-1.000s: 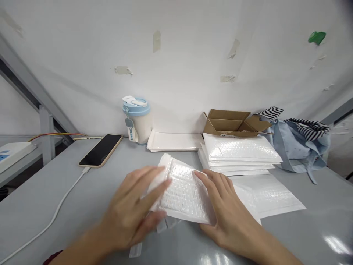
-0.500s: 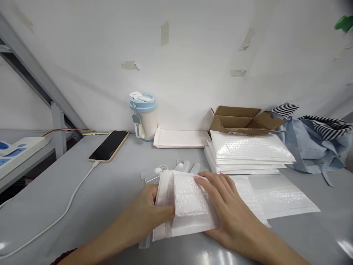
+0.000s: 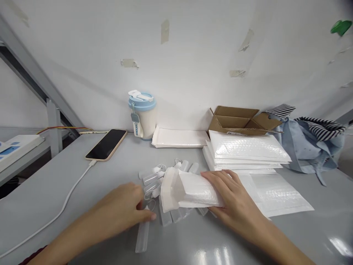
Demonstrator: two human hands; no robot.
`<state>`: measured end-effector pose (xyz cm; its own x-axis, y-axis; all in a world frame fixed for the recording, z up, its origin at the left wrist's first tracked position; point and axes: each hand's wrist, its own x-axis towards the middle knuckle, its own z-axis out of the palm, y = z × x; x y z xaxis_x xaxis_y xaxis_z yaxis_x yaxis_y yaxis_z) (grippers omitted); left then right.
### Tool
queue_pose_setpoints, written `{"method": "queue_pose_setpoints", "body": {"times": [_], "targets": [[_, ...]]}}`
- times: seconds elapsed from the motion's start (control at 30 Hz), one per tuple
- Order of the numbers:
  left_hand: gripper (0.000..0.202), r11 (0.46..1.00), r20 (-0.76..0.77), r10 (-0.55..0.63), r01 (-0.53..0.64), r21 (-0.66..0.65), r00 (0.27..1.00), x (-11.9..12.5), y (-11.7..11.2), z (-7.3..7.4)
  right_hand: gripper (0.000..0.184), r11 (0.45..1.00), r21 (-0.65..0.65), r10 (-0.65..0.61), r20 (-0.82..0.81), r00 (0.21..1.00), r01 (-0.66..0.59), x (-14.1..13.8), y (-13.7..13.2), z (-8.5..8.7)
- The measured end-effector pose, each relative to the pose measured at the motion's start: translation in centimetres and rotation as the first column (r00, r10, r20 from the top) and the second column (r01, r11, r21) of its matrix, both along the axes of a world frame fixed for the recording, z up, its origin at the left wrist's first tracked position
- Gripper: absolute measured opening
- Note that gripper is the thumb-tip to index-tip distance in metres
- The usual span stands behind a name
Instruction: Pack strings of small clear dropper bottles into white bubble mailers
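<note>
On the near middle of the gray table (image 3: 99, 195), the right hand (image 3: 230, 197) holds a white bubble envelope (image 3: 200, 189) between fingers and thumb. Its mouth faces left, open, with the flap not shut; what is inside does not show. To its left, the left hand (image 3: 129, 206) bends over a clear tube (image 3: 142, 237), and nobody can tell whether its fingers grip it. More loose tubes (image 3: 151, 179) lie under and around the envelope. Farther right is an envelope pile (image 3: 248, 147). The work looks partway: one envelope is open but not closed up, with many tubes out.
</note>
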<state>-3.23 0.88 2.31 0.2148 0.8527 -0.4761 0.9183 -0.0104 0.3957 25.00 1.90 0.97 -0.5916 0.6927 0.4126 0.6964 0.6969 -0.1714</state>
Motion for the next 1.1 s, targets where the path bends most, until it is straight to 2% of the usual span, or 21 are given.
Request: {"method": "queue_pose_setpoints", "body": {"times": [0.13, 0.2, 0.27, 0.37, 0.43, 0.47, 0.57, 0.63, 0.7, 0.73, 0.8, 0.87, 0.9, 0.97, 1.0, 1.03, 1.1], "targets": [[0.026, 0.994, -0.007, -0.001, 0.002, 0.113, 1.0, 0.6, -0.3, -0.2, 0.049, 0.999, -0.027, -0.017, 0.005, 1.0, 0.017, -0.2, 0.0, 0.1], [0.025, 0.992, 0.074, 0.032, -0.041, 0.118, 0.997, 0.4, -0.2, 0.5, 0.051, 0.999, -0.042, -0.025, 0.006, 1.0, 0.025, -0.2, -0.1, 0.2], [0.028, 0.987, 0.212, 0.108, -0.131, 0.097, 0.971, 0.0, -0.1, 1.6, 0.053, 0.998, -0.053, -0.028, 0.012, 1.0, 0.028, -0.1, -0.2, 0.3], [0.031, 0.956, 0.481, 0.208, -0.282, 0.086, 0.852, -0.4, 0.2, 3.1, 0.056, 0.998, -0.057, -0.024, 0.013, 1.0, 0.025, 0.0, -0.4, 0.2], [0.027, 0.939, 0.615, 0.211, -0.333, 0.09, 0.76, -0.2, 0.3, 3.5, 0.057, 0.998, -0.054, -0.022, 0.009, 1.0, 0.022, -0.1, -0.4, 0.2], [0.026, 0.934, 0.642, 0.204, -0.344, 0.099, 0.739, 0.1, 0.2, 3.4, 0.057, 0.999, -0.05, -0.022, 0.004, 1.0, 0.022, -0.1, -0.3, 0.2], [0.029, 0.928, 0.602, 0.157, -0.326, 0.181, 0.783, 1.1, -0.1, 2.7, 0.056, 0.999, -0.038, -0.021, -0.01, 1.0, 0.021, -0.3, -0.3, 0.3], [0.029, 0.94, 0.559, 0.063, -0.238, 0.245, 0.826, 1.7, -0.5, 2.1, 0.056, 0.999, -0.035, -0.018, -0.017, 1.0, 0.018, -0.3, -0.4, 0.3], [0.03, 0.937, 0.552, -0.039, -0.162, 0.31, 0.833, 2.1, -0.9, 1.8, 0.056, 0.999, -0.033, -0.013, -0.025, 1.0, 0.012, -0.3, -0.5, 0.2], [0.033, 0.922, 0.557, -0.056, -0.171, 0.347, 0.829, 2.3, -1.0, 1.7, 0.056, 0.999, -0.033, -0.011, -0.031, 0.999, 0.01, -0.3, -0.5, 0.1], [0.045, 0.874, 0.572, 0.035, -0.303, 0.38, 0.82, 2.4, -1.0, 1.6, 0.056, 0.999, -0.034, -0.007, -0.046, 0.999, 0.006, -0.3, -0.5, 0.0], [0.057, 0.853, 0.607, 0.198, -0.441, 0.281, 0.77, 2.4, -0.8, 1.5, 0.056, 1.0, -0.03, 0.0, -0.061, 0.998, -0.002, -0.5, -0.3, 0.1], [0.055, 0.877, 0.624, 0.244, -0.444, 0.185, 0.742, 2.5, -0.7, 1.5, 0.055, 1.0, -0.024, 0.006, -0.065, 0.998, -0.007, -0.6, -0.2, 0.3], [0.038, 0.953, 0.65, 0.232, -0.304, -0.003, 0.723, 2.5, -0.4, 1.3, 0.055, 1.0, -0.012, 0.019, -0.08, 0.997, -0.02, -0.7, -0.3, 0.7], [0.035, 0.974, 0.66, 0.2, -0.219, -0.055, 0.724, 2.6, -0.3, 1.2, 0.058, 1.0, -0.014, 0.024, -0.1, 0.995, -0.025, -0.7, -0.6, 0.9], [0.036, 0.983, 0.66, 0.176, -0.161, -0.083, 0.73, 2.6, -0.3, 1.1, 0.062, 1.0, -0.004, 0.022, -0.127, 0.992, -0.023, -0.5, -1.2, 1.1], [0.038, 0.984, 0.652, 0.177, -0.144, -0.105, 0.737, 2.7, -0.3, 1.2, 0.063, 1.0, 0.007, -0.005, -0.201, 0.98, 0.007, 0.2, -3.4, 0.9]]}}
